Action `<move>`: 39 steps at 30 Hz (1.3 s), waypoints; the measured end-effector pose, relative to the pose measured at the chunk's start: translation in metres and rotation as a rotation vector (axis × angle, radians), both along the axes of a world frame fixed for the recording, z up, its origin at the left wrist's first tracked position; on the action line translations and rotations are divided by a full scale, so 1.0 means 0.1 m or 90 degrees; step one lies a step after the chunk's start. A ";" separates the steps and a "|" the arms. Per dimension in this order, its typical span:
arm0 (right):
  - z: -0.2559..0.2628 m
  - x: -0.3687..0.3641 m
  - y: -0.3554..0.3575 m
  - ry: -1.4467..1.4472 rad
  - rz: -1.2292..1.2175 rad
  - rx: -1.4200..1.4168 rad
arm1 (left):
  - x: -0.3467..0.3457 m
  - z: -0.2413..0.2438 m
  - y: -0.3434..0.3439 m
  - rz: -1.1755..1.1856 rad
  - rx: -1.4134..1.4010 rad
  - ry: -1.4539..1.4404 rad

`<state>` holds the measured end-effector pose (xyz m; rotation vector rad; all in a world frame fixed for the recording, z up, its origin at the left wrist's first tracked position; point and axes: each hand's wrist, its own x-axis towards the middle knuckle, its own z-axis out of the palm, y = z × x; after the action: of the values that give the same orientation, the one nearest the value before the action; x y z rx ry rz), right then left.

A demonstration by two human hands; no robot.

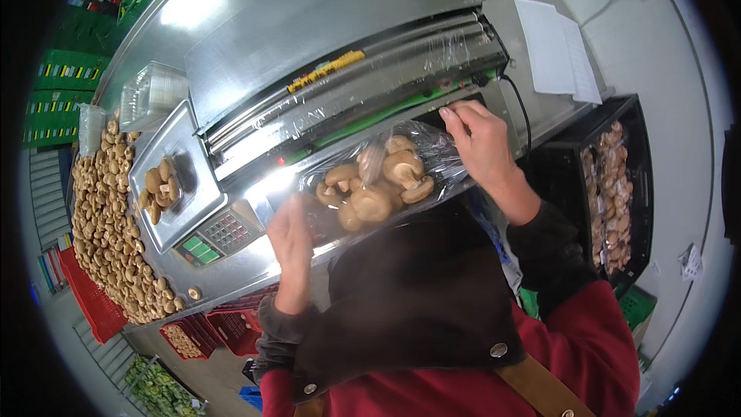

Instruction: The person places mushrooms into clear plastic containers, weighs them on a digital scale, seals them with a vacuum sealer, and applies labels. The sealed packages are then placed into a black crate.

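Before me, clear plastic film (443,153) is stretched over a pack of brown-capped mushrooms (370,202), in front of a film-wrapping machine (370,98). At the right end, my right hand (477,139) pinches the film between thumb and fingers. My left hand (292,237), blurred, is at the left end of the pack, its fingers at the film's edge; its hold is unclear. Further left, a clear tray of mushrooms (159,185) sits on the metal pan (217,200) of a digital scale with a keypad (227,228).
Loose mushrooms (110,214) are heaped at the far left beside stacked clear trays (151,95). A black crate (639,185) of wrapped mushroom packs stands at the right. Red crates (223,324) are below the counter's edge. A black cable (524,110) hangs beside the machine.
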<state>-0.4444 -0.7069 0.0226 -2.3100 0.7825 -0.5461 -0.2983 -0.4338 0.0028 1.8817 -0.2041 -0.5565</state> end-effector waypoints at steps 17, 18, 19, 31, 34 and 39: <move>0.04 -0.22 1.44 -0.282 0.445 0.903 | -0.87 -0.38 0.35 -0.272 -0.233 0.031; 0.27 -0.21 1.47 -0.262 0.400 0.971 | -0.83 -0.21 0.25 -0.230 -0.311 -0.009; 0.33 -0.21 1.49 -0.239 0.456 0.901 | -0.77 -0.10 0.16 -0.183 -0.381 -0.076; 0.54 -0.80 0.52 0.207 0.131 0.222 | -0.77 1.05 -0.61 -0.725 -0.221 1.073; 1.16 -0.77 0.79 -0.041 0.254 -0.022 | -0.91 0.89 -0.64 -0.751 -0.122 1.043; 0.94 -0.95 0.83 0.128 0.306 0.405 | -1.06 0.34 -0.81 -0.731 0.007 0.744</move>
<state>-0.5398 -0.6243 0.1162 -1.8611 0.3794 0.1423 -0.4048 -0.5148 0.0367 1.0080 -0.4727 -2.2813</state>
